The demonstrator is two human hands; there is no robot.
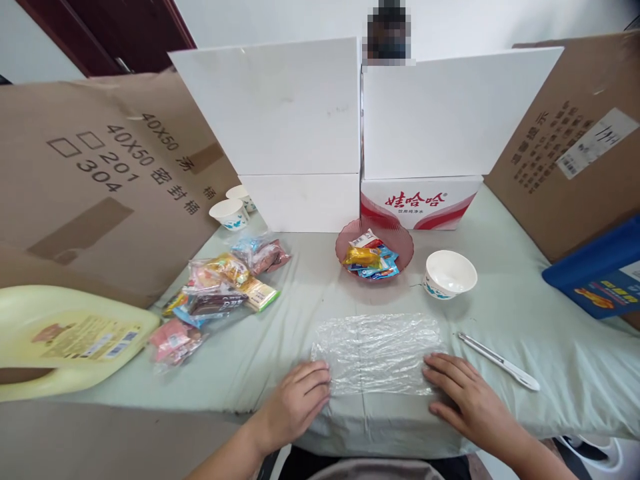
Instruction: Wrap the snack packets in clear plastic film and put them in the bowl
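plastic sheet [377,352] between left hand [295,400] and right hand [467,400], snack dish [374,241] behind it, bowl [449,274] right of dish, knife [499,361] right of sheet

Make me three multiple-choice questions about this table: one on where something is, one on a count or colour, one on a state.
1. Where does the white utility knife lie?
A. Right of the plastic sheet
B. Inside the pink dish
C. Under the yellow jug

2. What colour is the dish holding wrapped snacks?
A. Blue
B. Pink
C. Black

3. How are the hands placed?
A. Both lifted off the table
B. One gripping the knife
C. Both flat at the plastic sheet's near corners

Answers: 1 A, it rests on the cloth beside the right hand. 2 B, its rim is translucent pink. 3 C, left hand and right hand press the plastic sheet.
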